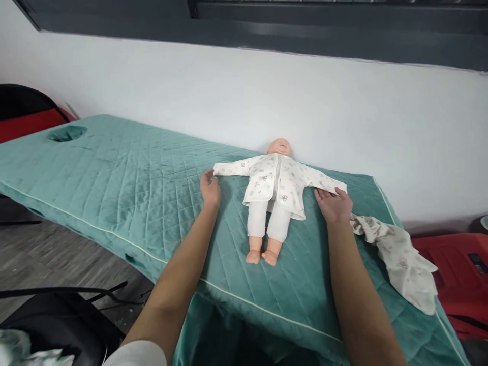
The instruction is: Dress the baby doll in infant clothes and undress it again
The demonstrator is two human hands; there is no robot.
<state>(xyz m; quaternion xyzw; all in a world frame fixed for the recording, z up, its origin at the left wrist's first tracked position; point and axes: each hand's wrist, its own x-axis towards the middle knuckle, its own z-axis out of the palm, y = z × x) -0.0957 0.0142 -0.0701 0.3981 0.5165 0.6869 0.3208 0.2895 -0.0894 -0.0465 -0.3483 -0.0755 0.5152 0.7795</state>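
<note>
A baby doll (280, 147) lies on its back on a teal quilted massage table (114, 173), head against the white wall. It wears a white printed jacket (276, 183) with both sleeves spread out sideways, and white trousers (267, 221). My left hand (209, 190) rests at the cuff of the doll's left-side sleeve, fingers curled on the cloth's end. My right hand (333, 203) lies flat with fingers stretched out on the cuff of the other sleeve.
A crumpled printed cloth (400, 259) lies on the table's right end. Red furniture (453, 274) stands to the right, a black chair (57, 315) at lower left. The table has a face hole (67, 133) at its far left.
</note>
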